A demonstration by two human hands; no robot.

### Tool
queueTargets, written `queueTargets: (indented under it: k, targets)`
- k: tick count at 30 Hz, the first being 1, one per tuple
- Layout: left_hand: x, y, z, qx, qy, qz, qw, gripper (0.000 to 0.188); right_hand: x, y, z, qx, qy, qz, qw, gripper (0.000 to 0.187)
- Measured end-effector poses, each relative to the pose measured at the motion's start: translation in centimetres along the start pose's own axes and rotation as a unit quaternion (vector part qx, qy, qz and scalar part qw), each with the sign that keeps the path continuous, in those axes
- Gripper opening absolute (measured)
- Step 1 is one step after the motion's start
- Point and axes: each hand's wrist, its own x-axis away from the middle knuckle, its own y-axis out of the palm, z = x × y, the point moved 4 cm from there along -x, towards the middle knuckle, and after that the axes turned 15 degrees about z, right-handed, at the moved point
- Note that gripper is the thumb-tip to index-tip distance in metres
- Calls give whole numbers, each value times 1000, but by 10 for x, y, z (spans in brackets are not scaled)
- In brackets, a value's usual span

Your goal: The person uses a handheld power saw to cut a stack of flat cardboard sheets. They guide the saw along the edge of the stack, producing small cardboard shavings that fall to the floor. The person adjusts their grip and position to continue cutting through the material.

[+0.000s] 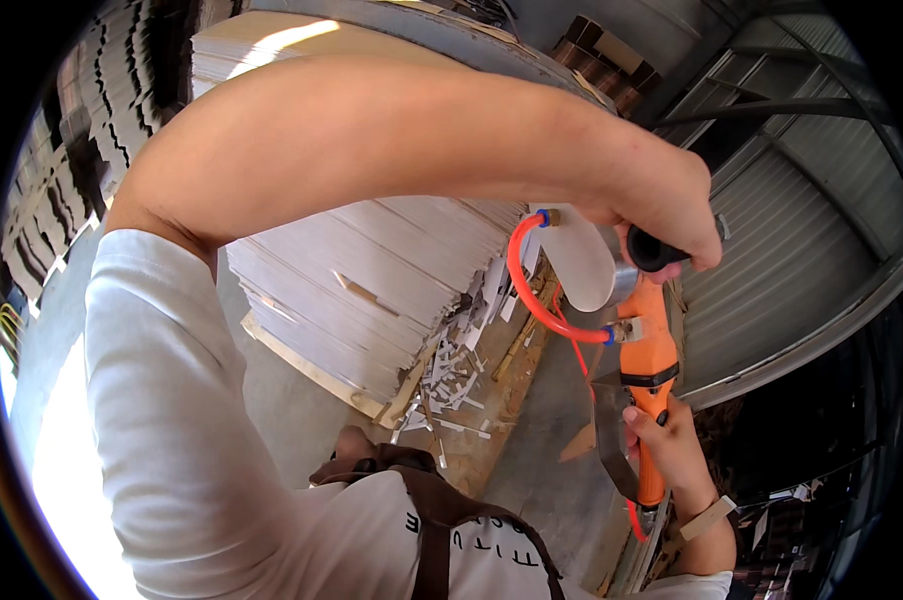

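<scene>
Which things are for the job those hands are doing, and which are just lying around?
Seem part of the job:
orange tool, in the right hand
black handle, in the left hand
red hose, joined to the tool

Seem just lying around:
white scraps
brown pile farther back

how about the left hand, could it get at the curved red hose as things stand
Probably not without letting go: the left hand is closed around the black handle. The curved red hose loops close by, though, with its bend uncovered.
</scene>
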Motion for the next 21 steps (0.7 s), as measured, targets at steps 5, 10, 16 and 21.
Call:
queueTargets:
  k: [5, 10, 16, 21]
  targets:
    - [0, 0, 5, -29, -17, -9, 999, 18, 3, 0, 4, 5, 15, 1, 1000, 26]
    - [9, -1, -11, -8, -21, -3, 1000, 18, 3, 9, 12, 2, 12, -1, 1000, 28]
    - [10, -6, -13, -34, -21, -17, 999, 16, 4, 18, 12, -2, 23, -3, 1000, 28]
    - [11, -2, -28, -2, -33, -14, 999, 13, -2, 25, 29, -9, 18, -27, 999, 27]
